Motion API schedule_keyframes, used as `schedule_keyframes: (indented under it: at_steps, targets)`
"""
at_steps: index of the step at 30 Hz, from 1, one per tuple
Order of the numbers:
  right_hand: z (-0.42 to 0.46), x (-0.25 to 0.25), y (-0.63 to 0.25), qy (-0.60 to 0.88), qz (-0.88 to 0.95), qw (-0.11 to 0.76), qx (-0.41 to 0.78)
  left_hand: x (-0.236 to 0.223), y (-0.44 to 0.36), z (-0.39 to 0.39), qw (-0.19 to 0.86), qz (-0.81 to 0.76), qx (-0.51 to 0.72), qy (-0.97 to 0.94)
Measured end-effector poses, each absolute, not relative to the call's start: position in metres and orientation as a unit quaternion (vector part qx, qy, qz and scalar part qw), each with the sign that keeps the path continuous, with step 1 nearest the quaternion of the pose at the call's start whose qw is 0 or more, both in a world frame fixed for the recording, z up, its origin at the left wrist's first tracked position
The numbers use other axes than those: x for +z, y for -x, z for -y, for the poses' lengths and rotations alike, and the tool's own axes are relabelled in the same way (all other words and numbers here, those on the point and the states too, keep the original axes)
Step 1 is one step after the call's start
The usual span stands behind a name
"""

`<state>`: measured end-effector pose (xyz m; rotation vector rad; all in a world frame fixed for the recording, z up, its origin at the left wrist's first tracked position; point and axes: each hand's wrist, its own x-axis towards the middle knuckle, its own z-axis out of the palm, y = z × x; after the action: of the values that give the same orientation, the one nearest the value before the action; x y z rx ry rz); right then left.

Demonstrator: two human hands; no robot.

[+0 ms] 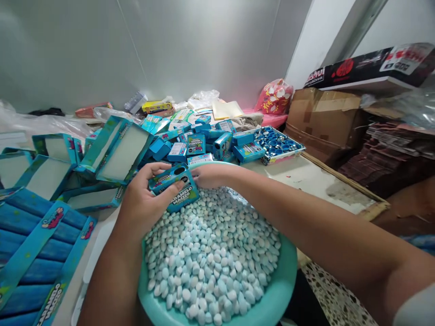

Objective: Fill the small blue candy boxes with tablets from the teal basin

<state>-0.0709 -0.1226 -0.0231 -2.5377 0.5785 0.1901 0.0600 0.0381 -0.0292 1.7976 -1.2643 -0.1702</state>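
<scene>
Candies (210, 258), likely hard and slippery, fill the basin (287, 280). Toward its far side, the left hand (144, 194) grips a box (184, 197), probably light, crushable card, best held by its sides; the right hand's (210, 175) fingertips are hidden, grip unclear.

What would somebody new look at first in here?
Probably the big round turquoise basin at the bottom middle, heaped with pale blue and white oval candies. Next, the small blue printed cardboard box held in the left hand at the basin's far left side. Behind that, a jumbled pile of similar blue boxes catches the eye.
</scene>
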Motion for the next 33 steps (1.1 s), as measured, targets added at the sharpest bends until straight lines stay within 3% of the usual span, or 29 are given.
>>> schedule_keyframes:
  at_steps: [13,26,33]
  targets:
    - [0.120,-0.025,0.067,0.926,-0.248,0.259,0.116,-0.022,-0.050,-0.042,0.474,0.506,-0.029,-0.720]
    - [0.127,-0.035,0.067,0.926,-0.225,0.292,0.076,-0.016,-0.044,-0.045,0.498,0.497,0.030,-0.710]
    - [0.129,-0.024,0.085,0.929,-0.198,0.307,0.057,-0.023,-0.054,-0.039,0.577,0.465,-0.007,-0.672]
